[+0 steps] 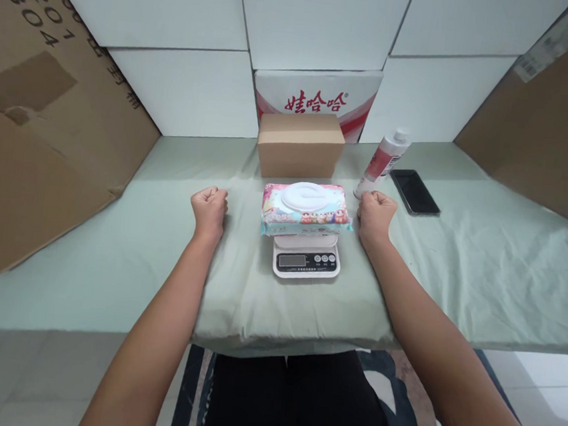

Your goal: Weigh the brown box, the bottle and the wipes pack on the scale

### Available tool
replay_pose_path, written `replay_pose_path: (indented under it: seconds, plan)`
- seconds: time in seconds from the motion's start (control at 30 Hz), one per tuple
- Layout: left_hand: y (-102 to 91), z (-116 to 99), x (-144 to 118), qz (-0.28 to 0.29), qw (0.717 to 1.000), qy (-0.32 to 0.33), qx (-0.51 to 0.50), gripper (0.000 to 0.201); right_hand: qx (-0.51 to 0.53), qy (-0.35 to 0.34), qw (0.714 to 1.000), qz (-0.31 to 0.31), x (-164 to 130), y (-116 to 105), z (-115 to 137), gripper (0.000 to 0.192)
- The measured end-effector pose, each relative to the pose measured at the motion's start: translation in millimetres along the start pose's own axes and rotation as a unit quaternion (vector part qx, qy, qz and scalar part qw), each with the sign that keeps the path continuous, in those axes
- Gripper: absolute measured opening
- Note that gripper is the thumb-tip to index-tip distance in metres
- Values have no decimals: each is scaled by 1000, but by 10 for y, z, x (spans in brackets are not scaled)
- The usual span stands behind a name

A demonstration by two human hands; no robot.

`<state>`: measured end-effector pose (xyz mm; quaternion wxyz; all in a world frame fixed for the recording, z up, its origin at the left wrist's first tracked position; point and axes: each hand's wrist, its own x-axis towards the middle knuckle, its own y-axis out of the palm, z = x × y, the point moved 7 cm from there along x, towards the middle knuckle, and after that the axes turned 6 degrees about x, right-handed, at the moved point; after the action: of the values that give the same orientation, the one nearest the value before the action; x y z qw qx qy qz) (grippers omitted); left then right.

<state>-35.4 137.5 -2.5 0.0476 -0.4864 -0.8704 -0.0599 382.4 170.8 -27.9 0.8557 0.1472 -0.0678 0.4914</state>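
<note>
- Far left: a large brown cardboard sheet [36,122] leans against the white panelled wall, its lower edge on the bench [109,250], which is covered in a pale green cloth.
- Left hand [208,209]: curled into a fist, knuckles up, resting on the cloth; it grips nothing. It sits near the wet-wipes pack, apart from it.
- Centre: wet-wipes pack [307,210], pink and blue with a white oval lid, lies flat on top of a small white kitchen scale [306,259]. The scale's display and buttons face the person; the reading is too small to tell.
- Behind the pack: a closed brown cardboard box [300,144], and behind that a white carton with red lettering [318,96] against the wall.
- Right hand [375,215]: also a closed fist on the cloth, empty, just beside the pack's right end.
- Just behind the right hand: a white and red bottle [384,161], tilted.
- Right of the bottle: a dark phone [414,192] lying flat, screen up.
</note>
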Motion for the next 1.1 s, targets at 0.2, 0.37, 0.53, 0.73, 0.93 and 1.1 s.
replay_pose_path:
  seconds: [0.2,0.37,0.53,0.73,0.93,1.1]
  plan:
    - [-2,11,5,0,1000,2,13,48,-2,1,1000,2,14,1,-20,51]
    - [3,15,-2,5,1000,-1,10,48,15,-1,1000,6,11,8,-11,50]
    - [13,0,-11,10,1000,7,27,49,10,-1,1000,7,7,9,-4,47]
    - [27,27,0,24,999,16,32,50,-7,-2,1000,8,11,14,0,51]
    - [37,31,1,29,999,23,27,49,-12,-5,1000,1,18,17,17,52]
    - [52,9,-15,34,999,23,34,50,-3,-5,1000,7,19,19,-3,47]
